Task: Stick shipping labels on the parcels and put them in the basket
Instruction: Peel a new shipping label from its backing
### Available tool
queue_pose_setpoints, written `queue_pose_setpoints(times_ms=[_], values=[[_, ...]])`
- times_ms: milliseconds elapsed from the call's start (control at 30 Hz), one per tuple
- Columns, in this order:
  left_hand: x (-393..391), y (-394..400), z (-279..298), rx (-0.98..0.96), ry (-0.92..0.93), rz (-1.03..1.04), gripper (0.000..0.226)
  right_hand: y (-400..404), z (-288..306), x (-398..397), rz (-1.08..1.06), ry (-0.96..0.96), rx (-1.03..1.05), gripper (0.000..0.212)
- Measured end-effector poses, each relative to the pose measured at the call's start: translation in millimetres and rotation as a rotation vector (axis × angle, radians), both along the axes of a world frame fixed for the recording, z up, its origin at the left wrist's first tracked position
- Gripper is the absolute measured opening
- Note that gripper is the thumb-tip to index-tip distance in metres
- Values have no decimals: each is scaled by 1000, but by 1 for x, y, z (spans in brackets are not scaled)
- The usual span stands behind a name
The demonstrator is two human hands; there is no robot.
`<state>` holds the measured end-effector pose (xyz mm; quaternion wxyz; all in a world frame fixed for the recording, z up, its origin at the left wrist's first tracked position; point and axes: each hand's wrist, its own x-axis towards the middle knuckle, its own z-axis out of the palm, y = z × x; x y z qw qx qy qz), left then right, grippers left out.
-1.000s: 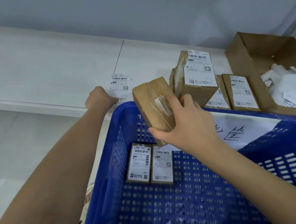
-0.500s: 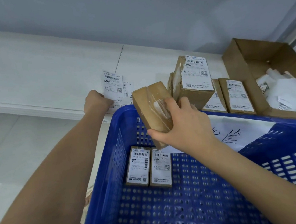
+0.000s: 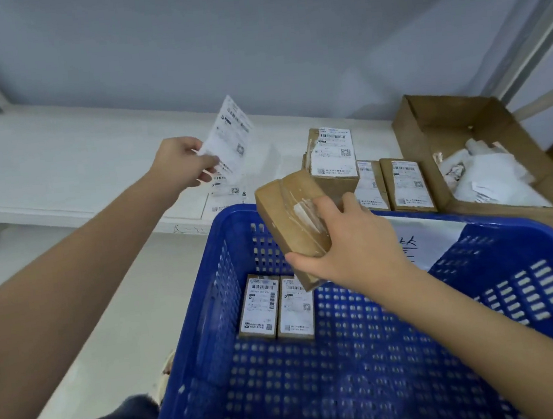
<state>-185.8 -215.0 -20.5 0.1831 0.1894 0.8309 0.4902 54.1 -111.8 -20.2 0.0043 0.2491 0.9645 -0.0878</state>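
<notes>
Left hand point(image 3: 183, 161), at 11 o'clock: fingers pinch the lower edge of a shipping label point(image 3: 231, 135), lifted clear of the shelf and standing nearly upright, probably so it can be peeled or turned toward the box. More labels point(image 3: 224, 197) lie flat on the white shelf point(image 3: 58, 164) just beneath.

Right hand point(image 3: 347, 243), centre: thumb and fingers wrap an unlabelled taped parcel point(image 3: 289, 214), tilted over the far rim of the blue basket point(image 3: 208, 284), broad face turned up, likely to receive the label.

Two labelled parcels point(image 3: 275, 306) lie side by side on the basket floor at 6 o'clock. Labelled boxes point(image 3: 366, 165) wait at 1 o'clock; an open carton point(image 3: 436, 124) holds white scraps at 2 o'clock.
</notes>
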Motion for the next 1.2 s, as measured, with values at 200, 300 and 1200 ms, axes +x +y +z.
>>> queue_pose_setpoints(times_ms=[200,300,1200], values=[[84,-9,49,95,-91,-73,8,10,28,55,-63,-6,-6,84],[129,-12,59,141,-202,-129,5,16,36,88,-101,-10,12,86],[266,25,-1,291,-1182,-255,44,32,-6,203,-390,352,-553,76]])
